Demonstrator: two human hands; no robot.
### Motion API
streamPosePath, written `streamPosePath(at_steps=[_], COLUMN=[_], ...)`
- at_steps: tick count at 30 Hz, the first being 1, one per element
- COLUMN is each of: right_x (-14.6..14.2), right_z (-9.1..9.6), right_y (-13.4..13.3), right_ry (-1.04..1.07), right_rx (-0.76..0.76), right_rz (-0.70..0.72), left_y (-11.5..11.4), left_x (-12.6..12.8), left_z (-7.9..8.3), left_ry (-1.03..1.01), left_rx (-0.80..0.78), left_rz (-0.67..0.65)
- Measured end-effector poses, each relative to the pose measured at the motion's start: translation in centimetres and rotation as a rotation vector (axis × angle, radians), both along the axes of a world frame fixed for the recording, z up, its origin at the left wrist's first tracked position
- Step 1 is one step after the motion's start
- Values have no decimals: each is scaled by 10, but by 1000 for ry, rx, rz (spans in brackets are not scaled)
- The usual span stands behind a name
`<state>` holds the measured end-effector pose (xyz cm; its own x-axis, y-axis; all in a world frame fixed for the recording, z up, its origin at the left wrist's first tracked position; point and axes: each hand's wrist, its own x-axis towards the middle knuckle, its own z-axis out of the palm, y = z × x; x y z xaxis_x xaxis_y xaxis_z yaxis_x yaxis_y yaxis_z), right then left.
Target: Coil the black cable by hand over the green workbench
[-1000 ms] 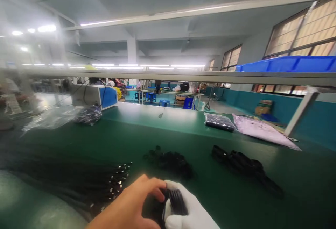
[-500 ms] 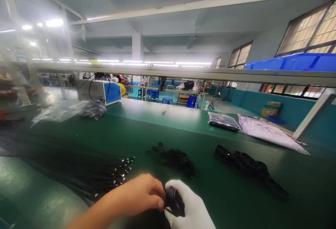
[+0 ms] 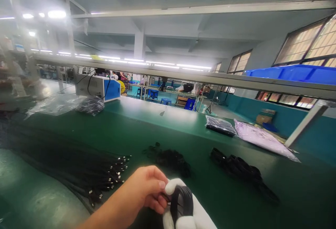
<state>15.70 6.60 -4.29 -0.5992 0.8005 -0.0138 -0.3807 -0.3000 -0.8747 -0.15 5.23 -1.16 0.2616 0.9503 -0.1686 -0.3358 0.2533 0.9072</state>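
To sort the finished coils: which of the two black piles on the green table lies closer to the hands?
The left pile, straight beyond the left hand and gloved right hand. The right pile lies farther away, near the pink bag.

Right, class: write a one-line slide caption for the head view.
Bare left hand and white-gloved right hand grip a coiled black cable above a green workbench.

A factory hall: long green workbench point(image 3: 162, 131), strip lights, rows of benches beyond.
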Motion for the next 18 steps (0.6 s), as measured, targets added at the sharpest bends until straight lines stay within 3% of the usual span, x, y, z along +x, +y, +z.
streamPosePath(at_steps=[3,8,18], right_x=[3,8,8], right_z=[0,7,9], right_y=[1,-2,-3], right_ry=[3,-68,-21], right_rx=[-9,-34,-108], right_rz=[24,21,83], left_y=[1,2,-17], left_x=[-1,-13,3], left_z=[-4,-1,-14], left_ry=[49,418,959], left_rx=[68,307,788], left_rz=[76,394,200])
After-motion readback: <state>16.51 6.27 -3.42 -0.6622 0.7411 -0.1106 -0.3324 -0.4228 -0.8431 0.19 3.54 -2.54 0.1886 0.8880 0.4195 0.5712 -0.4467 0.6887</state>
